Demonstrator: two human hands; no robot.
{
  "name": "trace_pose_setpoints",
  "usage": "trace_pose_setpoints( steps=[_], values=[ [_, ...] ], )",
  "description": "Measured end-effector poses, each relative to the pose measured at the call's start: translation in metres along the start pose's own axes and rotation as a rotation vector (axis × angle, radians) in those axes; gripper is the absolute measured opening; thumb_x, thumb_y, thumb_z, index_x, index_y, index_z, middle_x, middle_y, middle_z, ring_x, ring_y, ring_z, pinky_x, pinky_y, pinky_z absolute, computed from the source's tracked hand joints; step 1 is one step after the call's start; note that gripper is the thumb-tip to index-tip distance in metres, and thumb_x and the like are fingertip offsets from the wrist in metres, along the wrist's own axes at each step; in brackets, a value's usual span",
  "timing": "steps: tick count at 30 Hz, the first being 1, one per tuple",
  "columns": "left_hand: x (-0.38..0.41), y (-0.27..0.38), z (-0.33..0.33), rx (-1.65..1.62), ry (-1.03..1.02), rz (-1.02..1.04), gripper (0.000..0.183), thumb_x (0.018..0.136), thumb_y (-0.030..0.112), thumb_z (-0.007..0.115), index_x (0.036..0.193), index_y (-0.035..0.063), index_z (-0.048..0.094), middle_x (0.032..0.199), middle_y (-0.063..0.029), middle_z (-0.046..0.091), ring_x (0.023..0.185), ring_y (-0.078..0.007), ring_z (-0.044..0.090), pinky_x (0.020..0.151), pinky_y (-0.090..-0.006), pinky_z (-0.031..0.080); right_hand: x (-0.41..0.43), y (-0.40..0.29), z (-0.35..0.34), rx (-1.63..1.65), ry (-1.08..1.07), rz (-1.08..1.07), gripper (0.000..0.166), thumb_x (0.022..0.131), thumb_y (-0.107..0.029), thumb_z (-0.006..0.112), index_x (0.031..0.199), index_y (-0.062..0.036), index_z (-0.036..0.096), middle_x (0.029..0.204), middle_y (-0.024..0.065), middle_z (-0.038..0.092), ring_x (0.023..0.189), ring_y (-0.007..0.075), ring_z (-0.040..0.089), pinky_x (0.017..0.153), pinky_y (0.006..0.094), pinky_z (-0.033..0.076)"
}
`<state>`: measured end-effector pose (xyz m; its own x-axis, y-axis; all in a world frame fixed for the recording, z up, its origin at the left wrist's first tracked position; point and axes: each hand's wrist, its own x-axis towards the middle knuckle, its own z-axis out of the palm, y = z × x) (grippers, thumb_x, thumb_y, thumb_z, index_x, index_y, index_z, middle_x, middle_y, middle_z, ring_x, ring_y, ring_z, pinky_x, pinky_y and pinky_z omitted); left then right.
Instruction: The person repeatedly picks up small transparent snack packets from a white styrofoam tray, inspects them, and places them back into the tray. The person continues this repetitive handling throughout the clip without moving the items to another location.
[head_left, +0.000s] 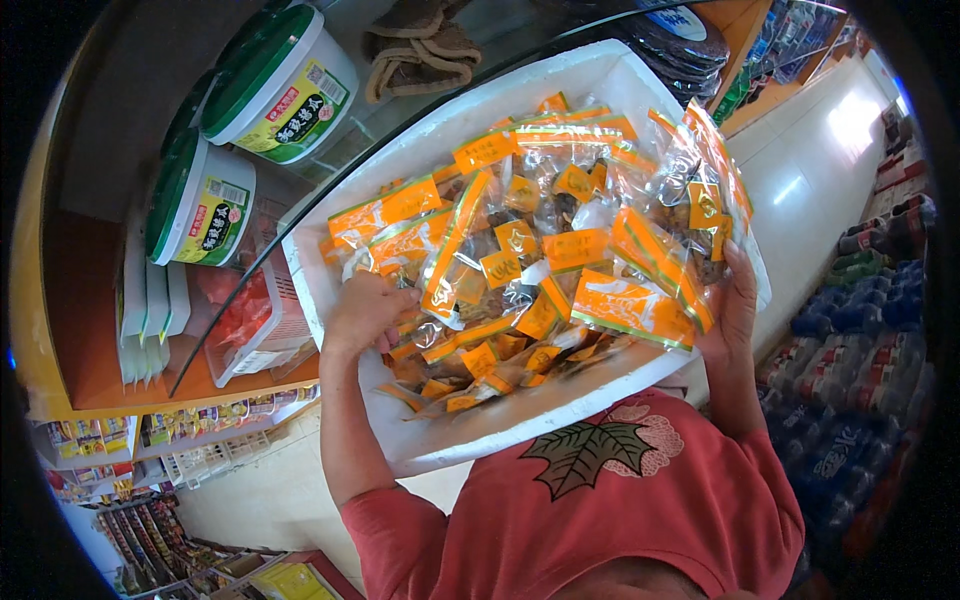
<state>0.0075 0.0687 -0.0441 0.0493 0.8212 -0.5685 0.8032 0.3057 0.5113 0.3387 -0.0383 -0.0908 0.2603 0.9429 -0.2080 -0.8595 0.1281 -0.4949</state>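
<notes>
A white foam box (300, 281) lies tilted in front of my red shirt, filled with clear plastic food packets (577, 247) that have orange headers and small orange labels. At its left side, my left hand (369, 309) reaches over the rim, with bent fingers against the packets; whether it grips one is hidden. By the right rim, my right hand (729, 300) holds several upright packets (705, 202), its thumb on their near face and its other fingers mostly hidden behind them. The packets' contents look brown, partly masked by glare.
Behind the box's left side, a glass-edged shelf holds white tubs with green lids (289, 90), a pink plastic basket (277, 322) and folded brown cloth (424, 56). Dark round packages (682, 49) sit behind the box. Wrapped bottles (847, 367) line the right of the tiled aisle (795, 172).
</notes>
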Motion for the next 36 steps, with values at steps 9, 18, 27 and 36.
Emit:
trace_pose_setpoints(
  steps=[9,18,27,36],
  values=[
    [-0.008,0.006,-0.004,-0.306,0.558,0.348,0.027,0.078,0.019,0.055,0.059,-0.0004,0.051,0.041,-0.0017,0.044,0.033,-0.0050,0.037,0.033,-0.0203,0.028,-0.005,0.001,0.020,-0.059,-0.090,0.076,0.042,0.076,-0.015,0.053,0.113,-0.0017,0.039,0.107,0.0103,0.051,0.096,0.0197,0.051,0.083,0.0348,0.042],
    [-0.045,0.052,0.038,-0.540,0.018,0.575,0.019,0.080,0.019,0.053,0.080,0.0003,0.054,0.065,-0.0030,0.054,0.050,-0.0058,0.047,0.044,-0.0175,0.036,-0.008,0.001,0.021,-0.207,-0.080,0.157,0.049,0.066,-0.006,0.059,0.110,-0.0014,0.040,0.101,0.0088,0.053,0.091,0.0189,0.053,0.080,0.0334,0.044],
    [-0.049,0.100,0.061,-0.709,-0.202,0.645,0.017,0.079,0.012,0.054,0.089,-0.0012,0.051,0.069,-0.0070,0.056,0.052,-0.0069,0.049,0.040,-0.0167,0.037,-0.005,0.001,0.026,-0.114,-0.179,0.313,0.053,0.067,0.002,0.060,0.114,-0.0039,0.036,0.102,0.0090,0.052,0.090,0.0187,0.054,0.078,0.0335,0.045],
    [-0.045,0.133,0.074,-0.670,-0.208,0.578,0.011,0.070,0.001,0.061,0.079,-0.0025,0.056,0.065,-0.0043,0.056,0.053,-0.0064,0.050,0.045,-0.0170,0.040,-0.006,-0.004,0.021,0.065,-0.230,0.311,0.046,0.069,0.004,0.057,0.111,-0.0034,0.041,0.105,0.0109,0.052,0.096,0.0200,0.052,0.085,0.0350,0.041]
  ],
)
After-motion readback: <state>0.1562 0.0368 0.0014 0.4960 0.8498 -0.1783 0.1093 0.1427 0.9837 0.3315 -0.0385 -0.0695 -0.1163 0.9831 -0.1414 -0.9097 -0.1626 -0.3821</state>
